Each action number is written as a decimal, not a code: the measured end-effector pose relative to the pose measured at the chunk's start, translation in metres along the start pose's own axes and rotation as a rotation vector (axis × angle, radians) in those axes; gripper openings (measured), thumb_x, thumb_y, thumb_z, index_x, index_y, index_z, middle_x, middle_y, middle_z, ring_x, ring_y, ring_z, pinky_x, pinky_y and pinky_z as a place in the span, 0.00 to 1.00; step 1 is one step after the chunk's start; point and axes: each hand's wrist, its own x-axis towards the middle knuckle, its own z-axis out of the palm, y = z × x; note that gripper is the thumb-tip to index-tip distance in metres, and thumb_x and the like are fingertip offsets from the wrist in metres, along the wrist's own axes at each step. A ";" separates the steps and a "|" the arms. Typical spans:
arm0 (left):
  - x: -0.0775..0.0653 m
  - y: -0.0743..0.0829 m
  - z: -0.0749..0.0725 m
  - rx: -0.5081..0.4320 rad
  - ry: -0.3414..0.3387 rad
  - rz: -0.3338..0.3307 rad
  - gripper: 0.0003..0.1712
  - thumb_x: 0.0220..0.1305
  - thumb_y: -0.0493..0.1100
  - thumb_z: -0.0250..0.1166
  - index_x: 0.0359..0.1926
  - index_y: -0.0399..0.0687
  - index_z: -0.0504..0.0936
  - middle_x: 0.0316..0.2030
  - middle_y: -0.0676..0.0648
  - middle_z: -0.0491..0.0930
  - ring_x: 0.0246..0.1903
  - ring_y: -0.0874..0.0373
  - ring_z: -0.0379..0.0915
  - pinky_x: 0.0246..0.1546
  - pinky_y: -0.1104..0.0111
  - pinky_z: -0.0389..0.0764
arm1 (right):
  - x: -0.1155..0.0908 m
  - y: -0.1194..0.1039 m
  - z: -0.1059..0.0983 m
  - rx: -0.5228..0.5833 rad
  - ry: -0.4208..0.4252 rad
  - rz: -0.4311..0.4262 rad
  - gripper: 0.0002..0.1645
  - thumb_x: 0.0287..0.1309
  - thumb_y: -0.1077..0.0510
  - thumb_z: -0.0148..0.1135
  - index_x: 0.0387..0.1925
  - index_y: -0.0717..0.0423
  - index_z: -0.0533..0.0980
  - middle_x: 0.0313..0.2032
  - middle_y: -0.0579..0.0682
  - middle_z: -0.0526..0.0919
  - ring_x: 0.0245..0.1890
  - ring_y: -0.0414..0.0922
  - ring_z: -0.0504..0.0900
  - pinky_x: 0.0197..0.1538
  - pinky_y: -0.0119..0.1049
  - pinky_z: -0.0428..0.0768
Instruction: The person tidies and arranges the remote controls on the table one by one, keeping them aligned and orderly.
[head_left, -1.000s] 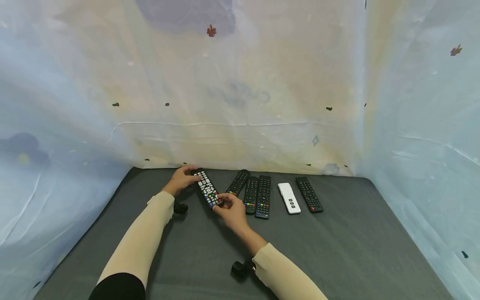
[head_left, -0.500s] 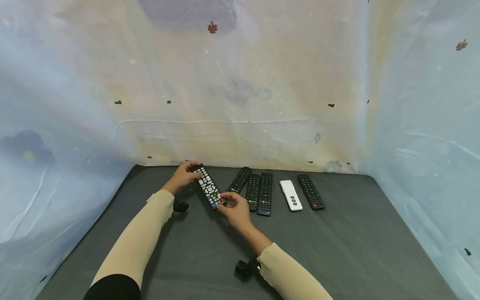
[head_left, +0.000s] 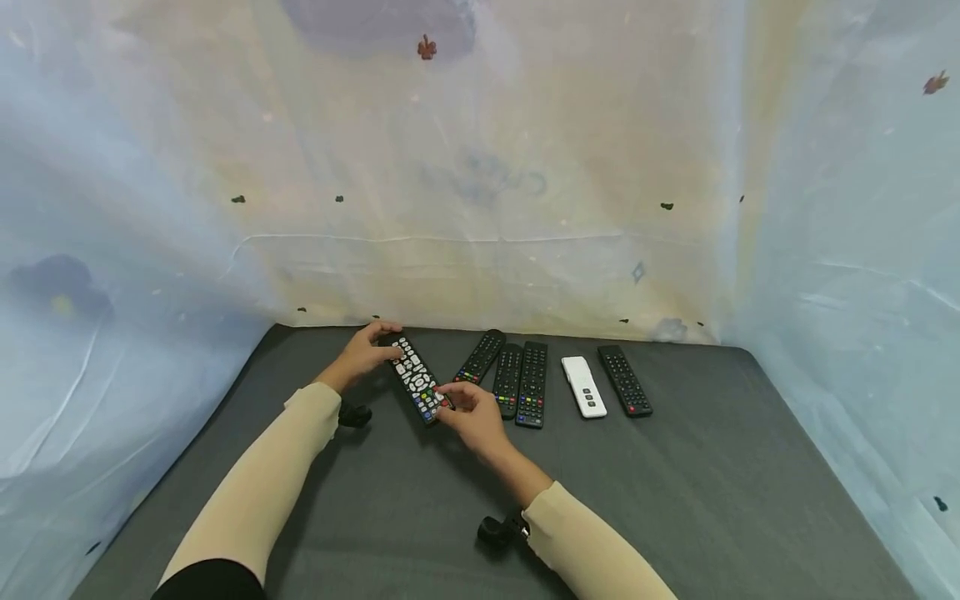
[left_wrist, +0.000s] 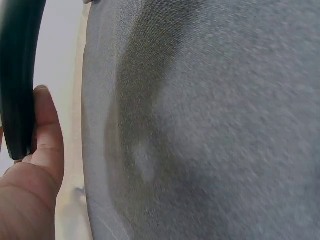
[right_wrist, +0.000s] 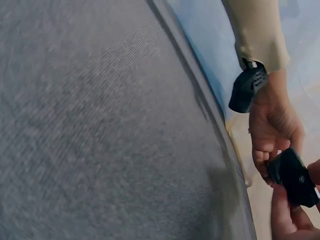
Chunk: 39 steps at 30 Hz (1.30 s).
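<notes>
A black remote control (head_left: pixel 417 377) with white and coloured buttons is held above the grey table, button side up. Its far end is gripped by my left hand (head_left: pixel 360 358), thumb on top of it. At the near end, my right hand (head_left: pixel 478 423) pinches the right corner between thumb and fingers. The left wrist view shows the remote's dark edge (left_wrist: pixel 19 75) against the fingers of the left hand (left_wrist: pixel 35 185). Both hands appear in the right wrist view, with the remote's end (right_wrist: pixel 295 176) between them and raised off the cloth.
Right of the held remote lie a slanted black remote (head_left: pixel 480 356), two more black remotes (head_left: pixel 507 382) (head_left: pixel 532 385) side by side, a white remote (head_left: pixel 583 387) and another black remote (head_left: pixel 625 381). The table (head_left: pixel 420 508) meets a patterned curtain (head_left: pixel 480 283) behind.
The held remote's near end has come slightly towards me, and the right hand has shifted a little to the right. Both hands keep their hold. The whole head view has drifted slightly.
</notes>
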 end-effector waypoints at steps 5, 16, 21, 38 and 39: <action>-0.007 -0.004 -0.006 0.004 -0.010 -0.003 0.31 0.62 0.44 0.65 0.65 0.44 0.67 0.72 0.38 0.53 0.71 0.39 0.49 0.58 0.45 0.70 | -0.002 -0.004 -0.003 0.022 -0.036 0.017 0.17 0.57 0.71 0.59 0.50 0.71 0.76 0.49 0.70 0.79 0.36 0.45 0.85 0.40 0.38 0.85; -0.029 -0.007 -0.013 0.036 -0.049 -0.002 0.35 0.62 0.48 0.66 0.66 0.42 0.66 0.69 0.37 0.58 0.64 0.40 0.59 0.52 0.48 0.74 | 0.001 0.005 -0.007 -0.004 -0.118 -0.007 0.16 0.61 0.70 0.54 0.50 0.70 0.76 0.50 0.69 0.79 0.39 0.42 0.82 0.44 0.51 0.84; -0.037 -0.007 -0.015 0.048 -0.056 0.008 0.36 0.62 0.49 0.67 0.67 0.42 0.65 0.71 0.36 0.55 0.66 0.39 0.57 0.51 0.49 0.75 | 0.005 0.018 -0.006 0.049 -0.103 0.017 0.15 0.61 0.69 0.52 0.49 0.69 0.76 0.48 0.67 0.78 0.36 0.43 0.84 0.40 0.51 0.84; -0.074 -0.010 -0.021 0.041 -0.086 0.005 0.39 0.61 0.53 0.67 0.66 0.39 0.65 0.71 0.36 0.54 0.68 0.38 0.56 0.51 0.55 0.80 | 0.008 0.005 -0.023 -0.017 -0.103 0.042 0.22 0.57 0.69 0.59 0.55 0.68 0.74 0.56 0.68 0.72 0.31 0.52 0.85 0.46 0.55 0.82; -0.074 -0.014 -0.021 0.043 -0.086 0.014 0.39 0.60 0.54 0.68 0.66 0.40 0.66 0.71 0.37 0.55 0.67 0.38 0.59 0.50 0.57 0.81 | 0.010 0.008 -0.024 -0.034 -0.091 0.044 0.22 0.57 0.69 0.60 0.55 0.66 0.74 0.55 0.67 0.72 0.31 0.52 0.85 0.46 0.56 0.81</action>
